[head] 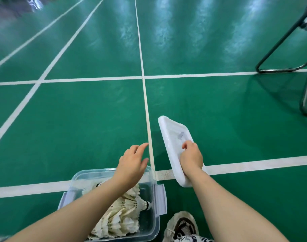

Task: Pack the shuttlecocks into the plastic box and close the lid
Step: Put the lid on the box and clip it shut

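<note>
**Lid Up, Box Not Shut Yet**

The shuttlecocks [124, 213] lay in a pile inside the clear box [153, 173] on the green floor [79, 119]. No loose ones showed on the floor, so packing looked done. The right hand [191, 158] was closed around the white lid [172, 135], holding it up, right of the box. The left hand [132, 163] hung open over the box, holding nothing. The lid had yet to go on. A shoe [182, 226] stood just beside the box. A metal frame [285, 53] stood well apart.

We see green court floor [79, 119] with white lines, clear plastic box [155, 224] on it, grey metal chair frame [278, 70].
</note>
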The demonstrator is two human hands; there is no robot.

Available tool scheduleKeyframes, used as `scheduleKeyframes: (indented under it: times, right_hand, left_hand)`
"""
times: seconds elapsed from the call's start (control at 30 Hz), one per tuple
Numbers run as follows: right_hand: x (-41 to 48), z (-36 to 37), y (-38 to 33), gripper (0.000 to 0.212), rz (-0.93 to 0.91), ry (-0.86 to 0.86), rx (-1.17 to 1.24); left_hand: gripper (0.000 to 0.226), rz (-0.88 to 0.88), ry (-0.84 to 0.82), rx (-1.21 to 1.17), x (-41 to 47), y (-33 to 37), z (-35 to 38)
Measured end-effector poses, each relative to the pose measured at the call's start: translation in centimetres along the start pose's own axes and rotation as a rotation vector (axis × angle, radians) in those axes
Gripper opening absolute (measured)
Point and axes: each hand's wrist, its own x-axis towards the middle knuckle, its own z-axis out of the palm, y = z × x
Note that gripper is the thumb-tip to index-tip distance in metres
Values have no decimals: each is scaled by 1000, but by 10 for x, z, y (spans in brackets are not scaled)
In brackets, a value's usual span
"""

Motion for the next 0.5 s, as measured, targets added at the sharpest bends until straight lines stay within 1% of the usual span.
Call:
scheduleKeyframes:
  times: [0.07,0.13,0.2,0.3,0.37,0.43,0.5]
  right_hand:
    - [-4,-10,-24,43,-135,9,-21]
    - [-10,-14,-47,50,-265,-39,-65]
    - [-23,-12,-67,51,-365,-99,-109]
    - [-52,1,-88,45,-480,-174,-139]
    - [-76,15,-96,46,-522,-215,-155]
    - [-99,31,-96,48,-545,-263,-159]
    - [-124,48,-91,49,-578,-327,-177]
  left_hand:
    - [52,11,52,-16,-4,-1,-13]
    - [50,12,109,-20,-10,-4,-27]
    - [46,-4,186,-3,-18,-11,-41]
    - [44,-70,328,38,-34,-28,-59]
    - [43,-104,384,122,-47,-45,-69]
    - [42,-125,370,258,-62,-63,-74]
    - [34,-205,327,333,-79,-84,-74]
